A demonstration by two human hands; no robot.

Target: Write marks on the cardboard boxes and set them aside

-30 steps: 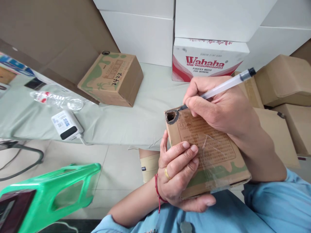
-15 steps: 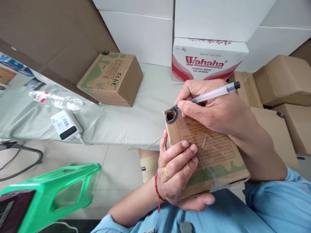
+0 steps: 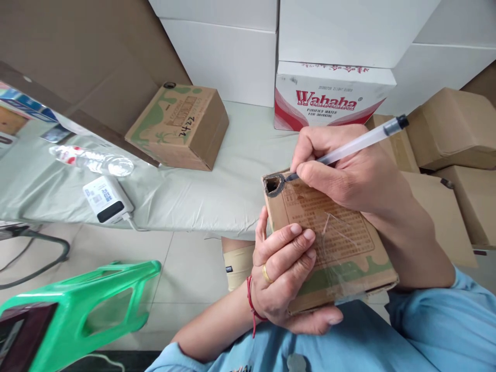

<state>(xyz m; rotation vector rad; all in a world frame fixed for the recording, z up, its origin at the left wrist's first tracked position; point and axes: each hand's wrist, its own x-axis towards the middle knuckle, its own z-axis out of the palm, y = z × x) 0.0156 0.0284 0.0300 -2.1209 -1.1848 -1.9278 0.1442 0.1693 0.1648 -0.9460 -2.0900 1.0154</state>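
Observation:
My left hand (image 3: 284, 274) grips a brown cardboard box (image 3: 341, 232) by its left side, fingers over the printed face and thumb along the lower edge. The box is tilted in front of my body. At its upper left corner is a hole (image 3: 273, 185) ringed with black ink. Between the thumb and fingers of my right hand (image 3: 341, 165) is a pen (image 3: 356, 144) with a clear barrel and black end. Its tip meets the box just right of the black ring.
Another cardboard box (image 3: 182, 126) marked 2422 stands on the cloth-covered table (image 3: 240, 170). Left of it lie a plastic bottle (image 3: 93, 159) and a white power bank (image 3: 108, 199). A Wahaha carton (image 3: 333, 95) is behind, brown boxes (image 3: 449, 129) at right, a green stool (image 3: 85, 305) lower left.
My right hand has shifted slightly right, bringing the pen tip from the top of the black ring to its right side. The left hand and box stay almost still.

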